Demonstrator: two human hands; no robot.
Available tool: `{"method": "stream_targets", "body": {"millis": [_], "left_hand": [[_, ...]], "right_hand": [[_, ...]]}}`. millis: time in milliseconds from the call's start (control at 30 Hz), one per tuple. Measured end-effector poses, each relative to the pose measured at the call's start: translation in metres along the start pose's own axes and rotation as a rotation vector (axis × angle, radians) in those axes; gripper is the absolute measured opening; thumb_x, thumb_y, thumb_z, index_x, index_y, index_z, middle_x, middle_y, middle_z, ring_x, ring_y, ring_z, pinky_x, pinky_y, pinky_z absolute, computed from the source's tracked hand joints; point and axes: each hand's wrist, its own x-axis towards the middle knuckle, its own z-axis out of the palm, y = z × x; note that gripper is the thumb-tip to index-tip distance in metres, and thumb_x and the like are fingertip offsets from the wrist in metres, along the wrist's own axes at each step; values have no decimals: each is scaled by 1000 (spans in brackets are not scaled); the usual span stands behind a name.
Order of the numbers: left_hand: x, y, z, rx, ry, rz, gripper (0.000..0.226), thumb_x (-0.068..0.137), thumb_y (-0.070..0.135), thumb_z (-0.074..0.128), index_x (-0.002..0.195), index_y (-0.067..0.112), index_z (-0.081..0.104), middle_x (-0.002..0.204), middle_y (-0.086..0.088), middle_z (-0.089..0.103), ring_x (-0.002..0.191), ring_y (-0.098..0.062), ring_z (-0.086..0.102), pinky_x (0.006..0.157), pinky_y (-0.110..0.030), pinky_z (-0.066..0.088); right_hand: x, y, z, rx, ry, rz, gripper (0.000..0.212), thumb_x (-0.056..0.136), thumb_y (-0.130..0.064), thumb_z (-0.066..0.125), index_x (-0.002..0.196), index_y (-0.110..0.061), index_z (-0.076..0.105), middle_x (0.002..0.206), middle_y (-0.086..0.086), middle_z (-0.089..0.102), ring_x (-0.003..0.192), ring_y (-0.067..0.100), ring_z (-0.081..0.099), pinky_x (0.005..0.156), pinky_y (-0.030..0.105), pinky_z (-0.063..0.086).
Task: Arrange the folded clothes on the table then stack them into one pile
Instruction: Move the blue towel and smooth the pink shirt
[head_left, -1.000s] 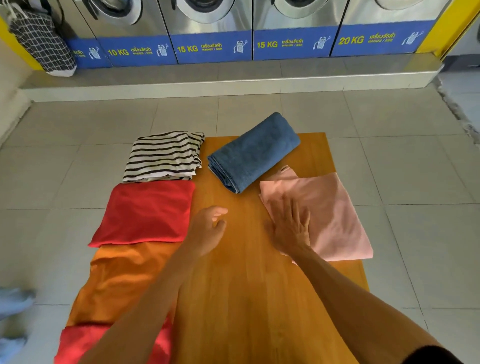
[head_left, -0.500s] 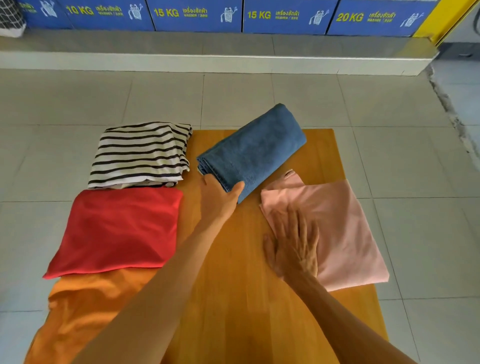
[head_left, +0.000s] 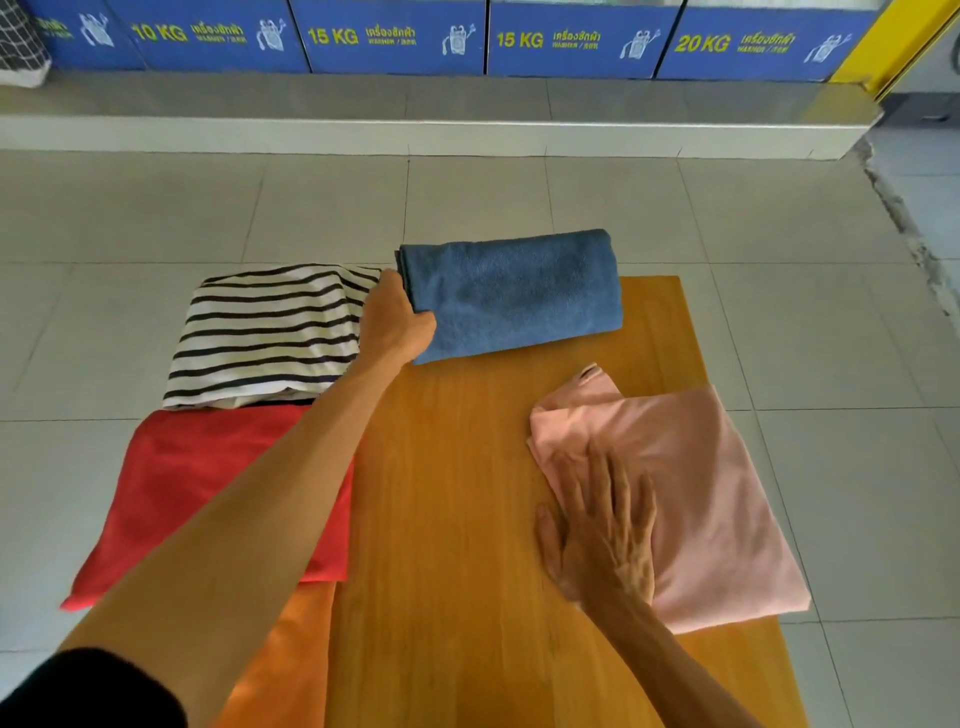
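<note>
A folded blue towel (head_left: 519, 293) lies square across the far end of the wooden table (head_left: 457, 519). My left hand (head_left: 396, 325) grips its left edge. My right hand (head_left: 602, 530) rests flat, fingers spread, on the near left part of a folded pink garment (head_left: 696, 488) at the table's right side. Down the left side lie a black-and-white striped garment (head_left: 270, 332), a red one (head_left: 197, 478) and an orange one (head_left: 291, 660), partly hidden by my left arm.
The low table stands on a grey tiled floor (head_left: 831, 312). A raised ledge (head_left: 415, 119) with blue washing-machine panels (head_left: 395, 36) runs along the back. A checked bag (head_left: 18, 41) hangs at the far left, a yellow post (head_left: 904, 36) at the far right.
My left hand reached forward, took the blue towel's edge and turned it from a diagonal to square across the far end. My right hand stayed flat on the pink garment.
</note>
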Motion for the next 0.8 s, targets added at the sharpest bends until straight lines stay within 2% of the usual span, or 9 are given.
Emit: {"method": "stream_targets", "body": {"millis": [100, 167, 367, 467, 533, 600, 667, 733, 800], "left_hand": [[17, 0, -8, 42, -6, -9, 29, 82, 7, 58, 109, 5, 48, 93, -6, 53, 79, -20, 54, 52, -23, 37], [25, -3, -12, 57, 10, -9, 29, 83, 9, 58, 110, 4, 48, 93, -6, 53, 80, -20, 54, 51, -23, 37], [24, -15, -13, 85, 6, -57, 35, 88, 19, 61, 117, 2, 49, 99, -8, 58, 88, -24, 58, 69, -35, 48], [14, -16, -15, 28, -14, -84, 38, 89, 21, 60, 120, 3, 48, 111, -13, 59, 95, -26, 59, 71, -34, 48], [-2, -20, -14, 24, 40, -56, 44, 88, 17, 60, 127, 5, 44, 120, -14, 55, 101, -25, 58, 76, -34, 51], [-27, -23, -8, 13, 110, -3, 51, 85, 15, 59, 132, 8, 42, 126, -14, 51, 110, -27, 56, 87, -40, 54], [-62, -26, 0, -8, 129, 22, 53, 84, 14, 58, 135, 11, 41, 131, -13, 48, 117, -24, 52, 96, -38, 51], [-103, -31, 11, 6, 69, 9, 56, 87, 16, 60, 139, 13, 40, 137, -10, 47, 121, -20, 51, 98, -30, 45], [-146, -36, 21, 3, -37, -6, 55, 90, 20, 62, 140, 15, 41, 139, -6, 49, 121, -18, 53, 99, -31, 47]], "right_hand": [[0, 1, 3, -1, 12, 2, 70, 94, -57, 43, 157, -28, 34, 165, 10, 28, 152, 33, 27, 120, 61, 17], [-1, 1, 5, 0, 27, 0, 70, 94, -56, 42, 157, -27, 34, 164, 11, 30, 151, 35, 29, 119, 62, 18], [1, 1, 5, 0, 48, -5, 69, 93, -56, 40, 156, -26, 36, 164, 12, 31, 150, 35, 30, 119, 62, 19], [-1, 2, 7, 7, 57, -9, 70, 93, -55, 43, 156, -25, 35, 164, 12, 30, 149, 36, 30, 120, 62, 18], [-1, 2, 7, 6, 54, -7, 71, 93, -54, 45, 156, -25, 35, 164, 12, 30, 149, 35, 30, 120, 61, 18], [0, 1, 6, 8, 36, -6, 71, 93, -55, 44, 157, -25, 34, 164, 12, 29, 150, 35, 29, 120, 62, 18], [1, 0, 7, 10, 20, -6, 71, 94, -55, 43, 157, -26, 33, 164, 12, 29, 150, 35, 28, 120, 62, 17], [1, 0, 5, 10, 7, -3, 70, 94, -55, 43, 157, -26, 33, 164, 12, 30, 150, 35, 28, 121, 62, 15], [1, 0, 2, 22, 1, 3, 68, 94, -54, 43, 156, -27, 35, 163, 12, 33, 149, 35, 30, 121, 62, 15]]}}
